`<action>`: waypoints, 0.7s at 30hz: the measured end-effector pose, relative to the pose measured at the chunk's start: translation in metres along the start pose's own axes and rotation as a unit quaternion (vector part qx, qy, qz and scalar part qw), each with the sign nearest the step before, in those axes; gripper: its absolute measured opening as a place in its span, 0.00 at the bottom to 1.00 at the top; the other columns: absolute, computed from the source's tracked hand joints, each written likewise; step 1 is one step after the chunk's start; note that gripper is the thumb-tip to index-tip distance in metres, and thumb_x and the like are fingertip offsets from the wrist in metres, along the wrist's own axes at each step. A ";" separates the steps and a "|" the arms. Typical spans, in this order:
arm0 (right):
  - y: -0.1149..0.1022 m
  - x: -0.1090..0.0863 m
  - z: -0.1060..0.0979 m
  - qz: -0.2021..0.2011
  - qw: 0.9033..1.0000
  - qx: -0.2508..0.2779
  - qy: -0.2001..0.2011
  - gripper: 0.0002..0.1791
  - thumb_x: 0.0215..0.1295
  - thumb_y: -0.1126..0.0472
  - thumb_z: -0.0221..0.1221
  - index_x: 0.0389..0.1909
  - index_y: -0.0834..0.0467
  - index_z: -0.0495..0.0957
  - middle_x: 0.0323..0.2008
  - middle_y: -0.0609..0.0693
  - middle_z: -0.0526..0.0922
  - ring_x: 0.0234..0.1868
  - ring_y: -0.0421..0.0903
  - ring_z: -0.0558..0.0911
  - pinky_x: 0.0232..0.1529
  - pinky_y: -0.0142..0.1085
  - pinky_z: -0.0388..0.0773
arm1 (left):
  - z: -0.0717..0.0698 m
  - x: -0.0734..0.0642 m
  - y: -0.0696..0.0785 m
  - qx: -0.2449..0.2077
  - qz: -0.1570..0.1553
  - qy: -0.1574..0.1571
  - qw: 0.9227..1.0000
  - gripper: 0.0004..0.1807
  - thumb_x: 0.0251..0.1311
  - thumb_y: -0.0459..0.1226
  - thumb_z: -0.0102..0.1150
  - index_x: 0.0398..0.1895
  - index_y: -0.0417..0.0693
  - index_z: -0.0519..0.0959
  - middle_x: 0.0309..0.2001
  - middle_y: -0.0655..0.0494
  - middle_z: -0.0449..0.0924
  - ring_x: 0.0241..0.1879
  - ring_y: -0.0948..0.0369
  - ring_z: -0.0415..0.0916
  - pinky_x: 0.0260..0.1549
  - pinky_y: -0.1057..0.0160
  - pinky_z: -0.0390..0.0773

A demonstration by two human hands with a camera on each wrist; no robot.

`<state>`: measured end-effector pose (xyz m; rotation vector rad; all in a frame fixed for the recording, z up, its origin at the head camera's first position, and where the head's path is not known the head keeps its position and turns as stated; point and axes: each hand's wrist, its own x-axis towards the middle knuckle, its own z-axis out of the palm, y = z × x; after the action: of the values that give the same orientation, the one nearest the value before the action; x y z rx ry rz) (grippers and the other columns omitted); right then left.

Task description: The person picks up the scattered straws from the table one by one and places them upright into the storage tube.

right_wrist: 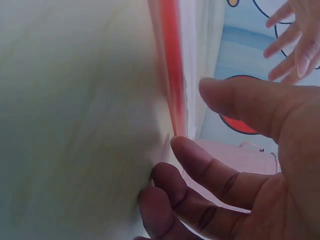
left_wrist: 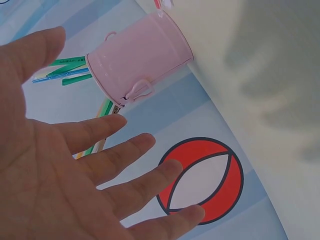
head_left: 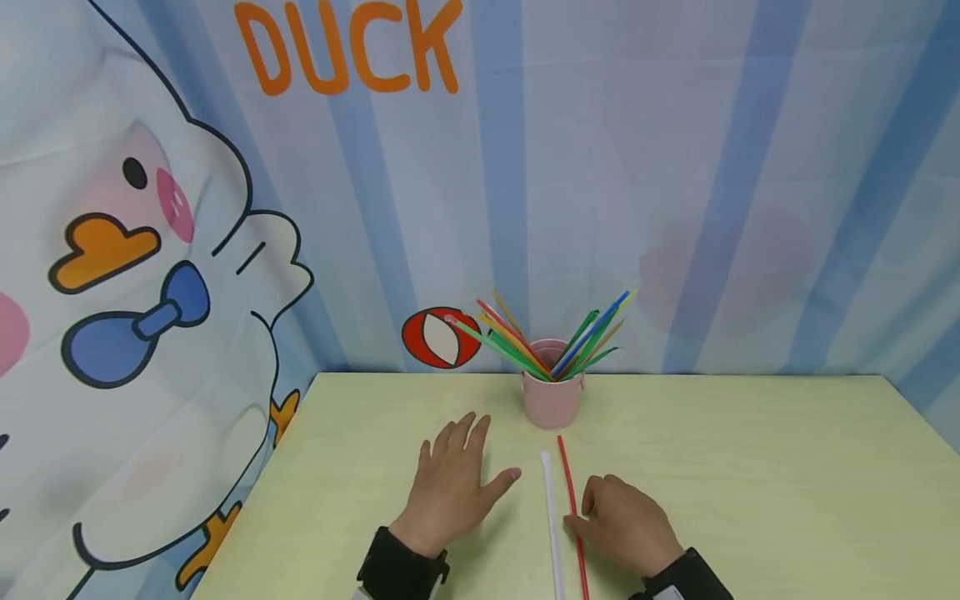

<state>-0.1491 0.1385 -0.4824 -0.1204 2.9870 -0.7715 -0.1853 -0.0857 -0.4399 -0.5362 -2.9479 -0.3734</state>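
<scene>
A long thin red straw [head_left: 567,475] lies on the table, running away from the near edge toward the bucket. Close along its left side is a thicker white straw [head_left: 551,517], almost parallel. My right hand [head_left: 630,521] is low at the red straw, its thumb crossing over it in the head view. In the right wrist view the thumb stands apart from the bent fingers [right_wrist: 195,160], with the index fingertip right by the straw. My left hand [head_left: 450,483] hovers left of the white straw, fingers spread and holding nothing; its palm shows in the left wrist view.
A pink bucket [head_left: 551,404] stands near the table's back edge, beyond the straws. Several coloured straws [head_left: 596,337] lean out of it both ways. Behind the table [head_left: 765,492] hangs a blue striped cloth [head_left: 600,167] with a printed duck.
</scene>
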 end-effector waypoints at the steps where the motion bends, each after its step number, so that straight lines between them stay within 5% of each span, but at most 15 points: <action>1: 0.000 0.000 0.001 0.001 1.000 -0.003 -0.005 0.16 0.52 0.49 0.70 0.23 0.54 0.74 0.21 0.47 0.72 0.21 0.43 0.69 0.22 0.37 0.68 | 0.000 0.000 0.000 0.000 -0.001 -0.001 1.000 0.47 0.59 0.65 0.53 0.73 0.45 0.62 0.71 0.43 0.61 0.67 0.41 0.58 0.60 0.30 0.59; 21: -0.005 -0.004 0.002 0.023 0.999 -0.015 -0.019 0.16 0.55 0.55 0.66 0.15 0.53 0.72 0.18 0.47 0.70 0.19 0.43 0.68 0.18 0.35 0.62 | 0.004 0.001 0.001 -0.005 0.000 -0.012 1.000 0.46 0.59 0.65 0.53 0.73 0.46 0.63 0.71 0.43 0.61 0.67 0.41 0.58 0.60 0.29 0.58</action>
<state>-0.1444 0.1337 -0.4821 -0.0664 2.9550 -0.7105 -0.1858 -0.0835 -0.4434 -0.5443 -2.9708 -0.3836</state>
